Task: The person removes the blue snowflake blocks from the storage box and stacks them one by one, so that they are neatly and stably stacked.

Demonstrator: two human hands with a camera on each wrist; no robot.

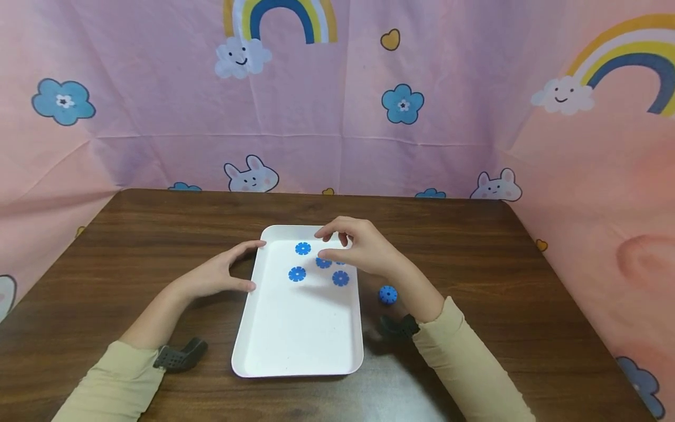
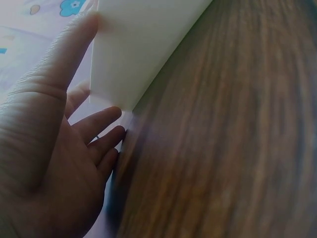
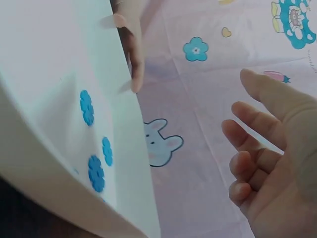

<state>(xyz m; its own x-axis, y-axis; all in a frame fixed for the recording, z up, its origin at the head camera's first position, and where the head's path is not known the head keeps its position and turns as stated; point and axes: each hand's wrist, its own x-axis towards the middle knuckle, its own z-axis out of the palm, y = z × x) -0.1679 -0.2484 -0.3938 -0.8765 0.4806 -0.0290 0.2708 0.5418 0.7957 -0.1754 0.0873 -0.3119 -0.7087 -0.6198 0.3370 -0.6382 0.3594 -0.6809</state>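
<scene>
A white rectangular tray (image 1: 295, 337) lies on the table, and several flat blue notched discs (image 1: 297, 274), like plastic snowflake pieces, sit in its far half. Against the tray's left side rests my left hand (image 1: 211, 274), thumb and fingertips spread along the rim. Above the far right part of the tray hovers my right hand (image 1: 364, 246), its fingers loosely bent with a gap to the thumb. Nothing shows between those fingers in the right wrist view, where the hand (image 3: 270, 163) is apart from the tray. It partly covers some discs in the head view.
Another blue notched piece (image 1: 388, 294), which looks thicker, lies on the dark wooden table (image 1: 474, 264) right of the tray, close to my right forearm. A dark wrist device (image 1: 181, 355) sits at my left cuff. A patterned pink cloth (image 1: 316, 117) hangs behind the table.
</scene>
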